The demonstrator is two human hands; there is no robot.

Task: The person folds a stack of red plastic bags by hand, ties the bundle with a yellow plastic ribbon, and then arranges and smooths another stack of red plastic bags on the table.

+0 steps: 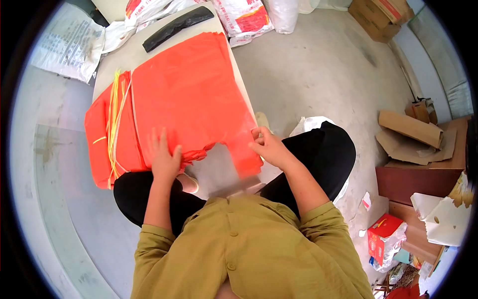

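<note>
A stack of thin red plastic bags lies on a pale table in front of me, with handle flaps hanging over the near edge. My left hand, slightly blurred, rests on the near left part of the stack with its fingers spread. On the right, my right hand pinches the edge of a red bag's handle strip at the stack's near right corner. Left of the stack is a folded red bundle, with yellow and white ties lying across it.
A black rolled plastic piece lies at the table's far end. White printed sacks stand behind it. Cardboard boxes are at the far right, and more cardboard and a red box lie to my right.
</note>
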